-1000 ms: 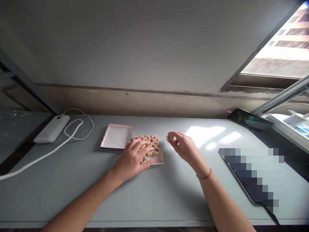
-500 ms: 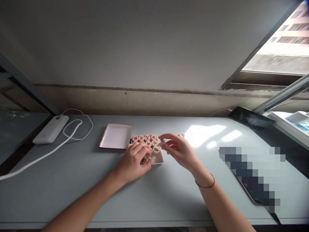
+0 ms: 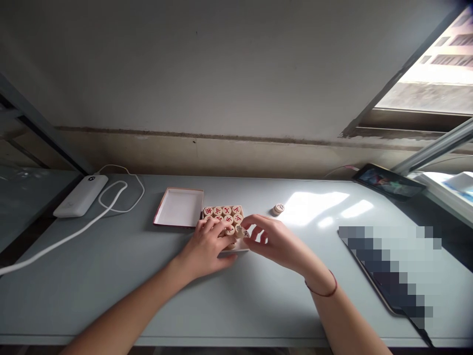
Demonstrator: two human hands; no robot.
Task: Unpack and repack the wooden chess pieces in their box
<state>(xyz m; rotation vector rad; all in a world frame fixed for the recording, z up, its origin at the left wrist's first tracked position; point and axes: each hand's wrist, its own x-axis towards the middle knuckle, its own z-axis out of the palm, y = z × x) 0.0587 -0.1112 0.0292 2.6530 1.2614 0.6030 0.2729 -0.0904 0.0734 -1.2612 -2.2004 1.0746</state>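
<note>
A shallow box (image 3: pixel 241 249) holds rows of round wooden Chinese chess pieces (image 3: pixel 226 210), with red characters at the back and black ones nearer the front. My left hand (image 3: pixel 210 246) lies over the box's front left part, fingers spread and thumb apart, hiding some pieces. At the front right corner, my right hand (image 3: pixel 275 240) pinches a Chinese chess piece (image 3: pixel 245 234) between thumb and fingertips, tilted above the box. To the right, a small stack of Chinese chess pieces (image 3: pixel 278 209) stands on the table.
Left of the box lies its open lid (image 3: pixel 180 207), inner side up. A white power bank (image 3: pixel 81 196) with a white cable (image 3: pixel 84 227) is at far left. A phone (image 3: pixel 388 180) leans at the back right, and a blurred-out flat item (image 3: pixel 384 271) lies at right.
My right hand has moved toward me, bringing the pinched piece over the box's front right corner. My left hand's thumb and fingers have parted from the piece at the front.
</note>
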